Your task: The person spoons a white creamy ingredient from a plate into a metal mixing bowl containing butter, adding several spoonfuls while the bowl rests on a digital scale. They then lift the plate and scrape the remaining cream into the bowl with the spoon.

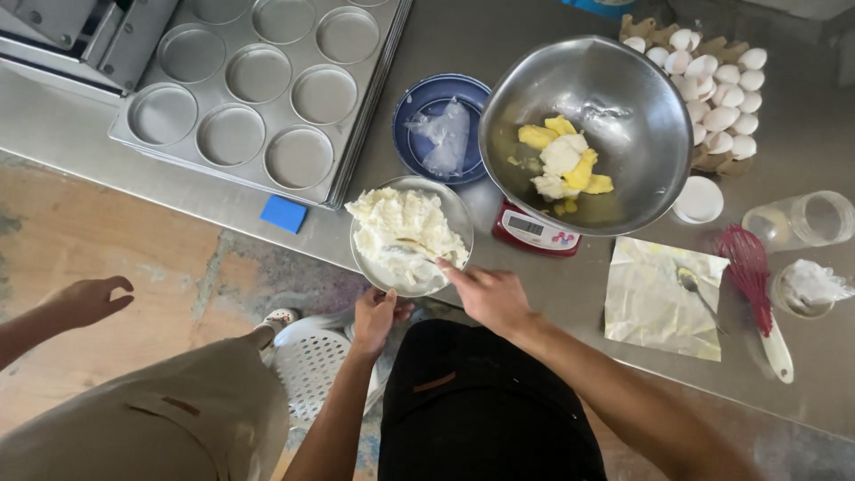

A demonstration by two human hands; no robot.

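The left hand (374,318) gripped the near rim of the small steel bowl (450,207) of white cream at the counter (552,294) edge. The right hand (488,295) grasped a spoon (411,248) inside it.

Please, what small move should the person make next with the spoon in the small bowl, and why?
Probably lift a spoonful toward the large steel bowl. The right hand holds a spoon dug into the white soft mass in the small bowl, which the left hand steadies at its near rim. The large bowl sits on a red scale and already holds yellow and white pieces.
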